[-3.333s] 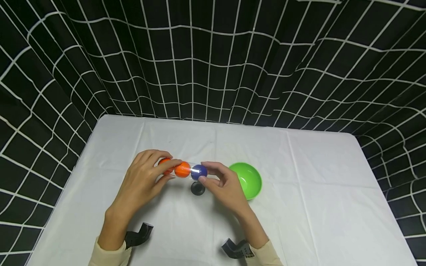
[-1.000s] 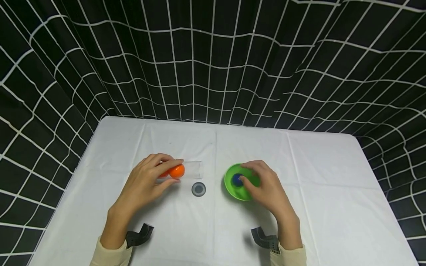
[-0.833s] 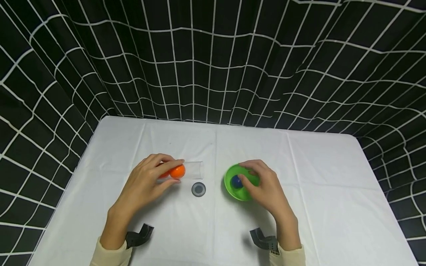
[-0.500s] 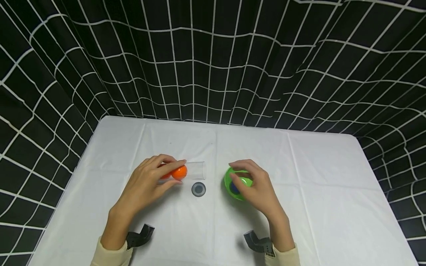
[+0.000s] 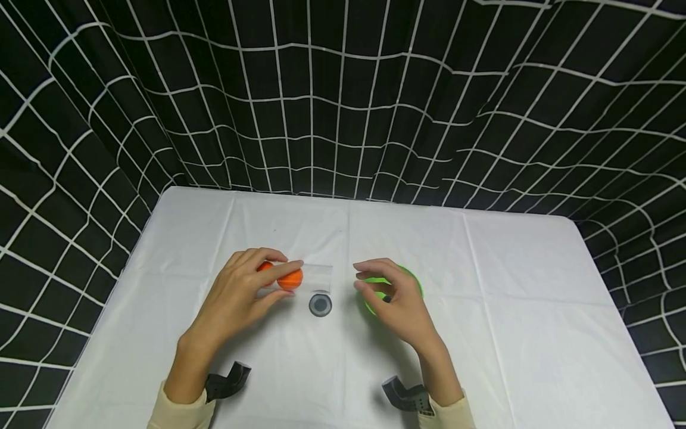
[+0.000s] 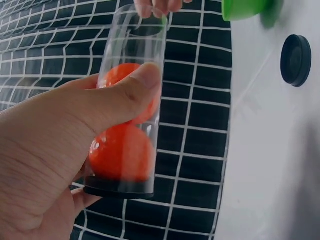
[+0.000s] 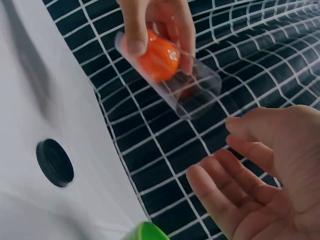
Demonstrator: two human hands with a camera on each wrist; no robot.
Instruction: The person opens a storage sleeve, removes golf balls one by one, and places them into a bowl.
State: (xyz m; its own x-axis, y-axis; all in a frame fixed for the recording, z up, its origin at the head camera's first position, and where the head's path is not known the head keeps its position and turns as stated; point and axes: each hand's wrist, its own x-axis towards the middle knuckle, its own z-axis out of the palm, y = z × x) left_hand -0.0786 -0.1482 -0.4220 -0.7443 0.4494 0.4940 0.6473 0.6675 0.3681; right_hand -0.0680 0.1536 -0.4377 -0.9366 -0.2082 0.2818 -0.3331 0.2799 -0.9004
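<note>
My left hand (image 5: 236, 298) grips a clear tube (image 5: 320, 277) lying sideways above the table, its open end toward the right. Two orange balls (image 5: 290, 279) sit inside it. In the left wrist view, a black cap (image 6: 120, 192) closes the tube's other end, and my thumb lies across the wall. My right hand (image 5: 399, 301) holds nothing; its fingers are loosely bent, a short gap from the open end. Beneath it stands a green bowl (image 5: 417, 282), largely covered by the hand. Only a dark bit of the blue ball (image 5: 387, 299) shows inside.
A loose black cap (image 5: 320, 305) lies on the white-clothed table (image 5: 525, 333), just in front of the tube's open end. Black curtains with a white grid (image 5: 332, 107) rise behind and at both sides. Each wrist wears a dark camera mount (image 5: 229, 381).
The blue ball has gone from the tube into the bowl, released by my right hand. That hand has since moved left toward the tube. The orange balls have shifted slightly right with the left hand.
</note>
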